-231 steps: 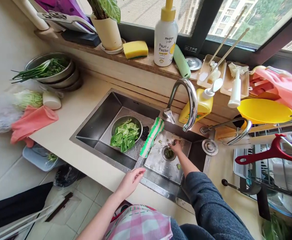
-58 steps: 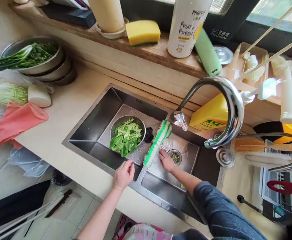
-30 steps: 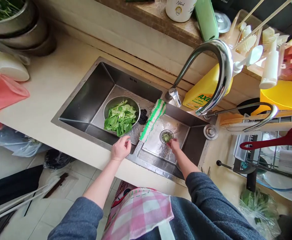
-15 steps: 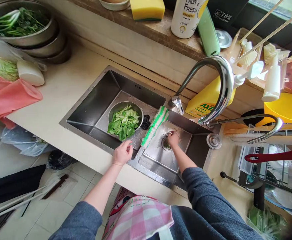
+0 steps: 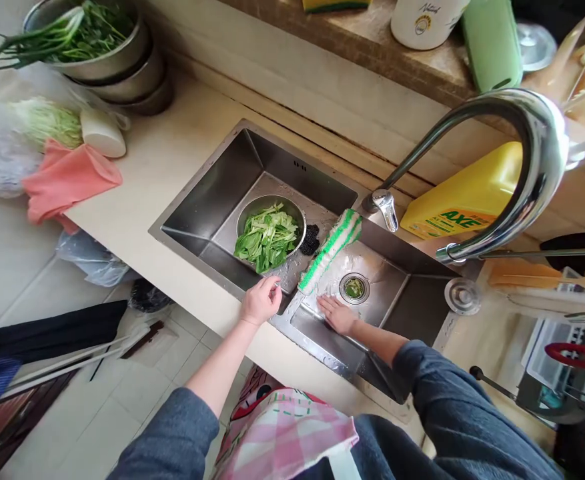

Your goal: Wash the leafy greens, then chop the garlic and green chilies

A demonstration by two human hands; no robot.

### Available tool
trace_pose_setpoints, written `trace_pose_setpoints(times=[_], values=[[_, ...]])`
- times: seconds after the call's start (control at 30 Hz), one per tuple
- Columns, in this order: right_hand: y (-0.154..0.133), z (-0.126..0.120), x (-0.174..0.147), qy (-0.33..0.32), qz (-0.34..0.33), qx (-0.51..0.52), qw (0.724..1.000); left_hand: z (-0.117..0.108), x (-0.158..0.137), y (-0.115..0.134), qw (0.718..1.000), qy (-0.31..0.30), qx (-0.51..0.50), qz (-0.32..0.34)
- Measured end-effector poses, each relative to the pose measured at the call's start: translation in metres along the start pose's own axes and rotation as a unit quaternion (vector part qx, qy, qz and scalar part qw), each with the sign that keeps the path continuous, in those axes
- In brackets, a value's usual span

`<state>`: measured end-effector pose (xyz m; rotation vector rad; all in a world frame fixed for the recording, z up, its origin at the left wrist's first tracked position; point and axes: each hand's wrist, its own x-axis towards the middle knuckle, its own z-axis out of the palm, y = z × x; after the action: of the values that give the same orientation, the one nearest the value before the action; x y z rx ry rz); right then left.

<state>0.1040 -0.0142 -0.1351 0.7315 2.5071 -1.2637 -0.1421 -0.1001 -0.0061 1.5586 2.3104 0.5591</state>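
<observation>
My left hand (image 5: 261,300) is over the front rim of the sink, fingers curled together; whether anything is between them is hidden. Just beyond it, a metal bowl (image 5: 303,235) of cut leafy greens (image 5: 268,240) stands in the left basin. Down in the right basin (image 5: 386,313), my right hand (image 5: 338,315) lies with its fingers stretched out near the bottom and holds nothing. Beside it is the drain strainer (image 5: 355,288), with green scraps inside. A green-and-white striped cloth (image 5: 331,252) hangs over the divider, next to a black scrubber (image 5: 311,240).
A curved chrome faucet (image 5: 532,107) arches over the right side, with a yellow AXE bottle (image 5: 462,193) behind. The drain cover (image 5: 462,295) sits on the right rim. Stacked metal bowls (image 5: 137,83) of greens and a coral cloth (image 5: 79,177) occupy the left counter.
My right hand has moved left from above the drain and opened out, uncovering the strainer. My left hand stays by the front rim. The camera view has turned right.
</observation>
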Motion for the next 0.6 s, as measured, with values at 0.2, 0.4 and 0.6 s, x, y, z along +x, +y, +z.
trace_pose_setpoints(times=[0.2,0.4,0.6], values=[[-0.008,0.022,-0.004,-0.012,-0.092,-0.019,0.995,0.0,-0.001,0.0,1.0,0.004,-0.007,-0.004],[0.04,-0.027,-0.014,0.058,0.099,-0.02,0.993,0.002,-0.001,-0.002,1.0,0.009,-0.01,-0.004],[0.034,-0.012,-0.059,0.095,0.282,0.035,0.954,0.002,-0.001,-0.001,1.0,0.018,-0.009,0.0]])
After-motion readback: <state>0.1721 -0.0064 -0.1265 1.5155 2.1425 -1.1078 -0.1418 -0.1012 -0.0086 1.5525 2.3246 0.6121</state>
